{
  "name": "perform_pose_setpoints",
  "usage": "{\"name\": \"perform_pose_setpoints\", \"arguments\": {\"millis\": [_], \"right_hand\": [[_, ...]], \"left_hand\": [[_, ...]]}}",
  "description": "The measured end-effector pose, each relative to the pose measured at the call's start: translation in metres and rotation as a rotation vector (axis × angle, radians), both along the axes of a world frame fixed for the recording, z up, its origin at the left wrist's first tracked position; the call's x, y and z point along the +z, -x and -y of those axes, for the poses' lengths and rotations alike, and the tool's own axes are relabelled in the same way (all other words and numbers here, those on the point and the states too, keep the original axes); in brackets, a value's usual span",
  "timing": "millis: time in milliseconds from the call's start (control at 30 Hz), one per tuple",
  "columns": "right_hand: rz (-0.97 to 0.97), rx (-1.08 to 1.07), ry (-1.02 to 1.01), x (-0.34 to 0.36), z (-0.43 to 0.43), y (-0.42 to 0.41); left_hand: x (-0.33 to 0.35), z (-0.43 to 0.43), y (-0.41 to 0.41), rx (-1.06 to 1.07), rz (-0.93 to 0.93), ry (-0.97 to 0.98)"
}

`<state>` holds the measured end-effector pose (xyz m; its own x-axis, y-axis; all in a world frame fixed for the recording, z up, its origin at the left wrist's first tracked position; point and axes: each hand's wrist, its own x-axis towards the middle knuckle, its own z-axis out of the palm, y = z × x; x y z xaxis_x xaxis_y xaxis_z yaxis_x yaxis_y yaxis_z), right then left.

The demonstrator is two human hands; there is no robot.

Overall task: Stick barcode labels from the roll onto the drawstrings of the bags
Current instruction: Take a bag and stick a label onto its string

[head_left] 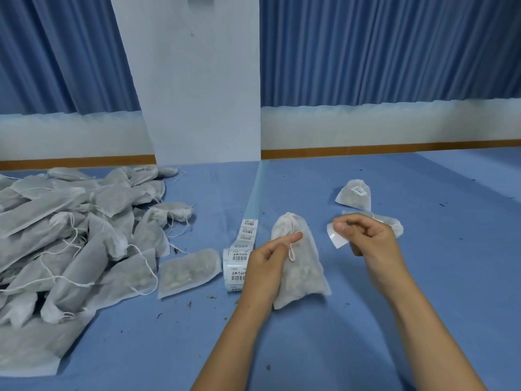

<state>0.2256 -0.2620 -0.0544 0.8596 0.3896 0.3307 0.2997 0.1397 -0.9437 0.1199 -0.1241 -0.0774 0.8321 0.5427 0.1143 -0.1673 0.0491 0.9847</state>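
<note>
On the blue table [394,320], one heap of bags [70,235], too many to count, fills the left, with one loose bag [189,270] beside it and two more at the right: a labelled bag [355,194] and a nearer bag [394,224]. The left hand [265,266] grips one upright bag [303,275] at centre, forefinger by its drawstring [291,251], just right of the single label roll [235,269]. The right hand [369,241] pinches one peeled label [337,239], apart from the string.
</note>
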Motion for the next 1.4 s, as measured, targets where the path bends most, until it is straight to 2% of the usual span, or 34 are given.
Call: {"name": "perform_pose_setpoints", "arguments": {"millis": [233, 433, 567, 700, 967, 1167, 1400], "right_hand": [[0.015, 0.053, -0.036, 0.0, -0.007, 0.012], [0.103, -0.037, 0.022, -0.006, -0.018, 0.018], [0.108, -0.018, 0.069, -0.009, -0.024, 0.02], [0.082, 0.077, 0.144, -0.01, -0.022, 0.022], [-0.02, 0.202, 0.334, -0.01, -0.012, 0.019], [-0.109, 0.323, 0.325, -0.003, -0.012, 0.023], [-0.227, 0.108, 0.282, -0.003, -0.018, 0.025]], "left_hand": [[-0.009, 0.001, -0.003, -0.047, -0.032, -0.11], [-0.005, 0.004, 0.001, -0.112, -0.006, -0.08], [-0.006, 0.006, 0.001, -0.024, -0.009, -0.148], [-0.007, 0.004, 0.001, 0.167, 0.027, -0.139], [-0.015, 0.003, -0.001, 0.442, 0.104, -0.559], [-0.019, 0.003, 0.0, 0.537, 0.141, -0.738], [-0.02, 0.004, -0.002, 0.528, 0.153, -0.815]]}}
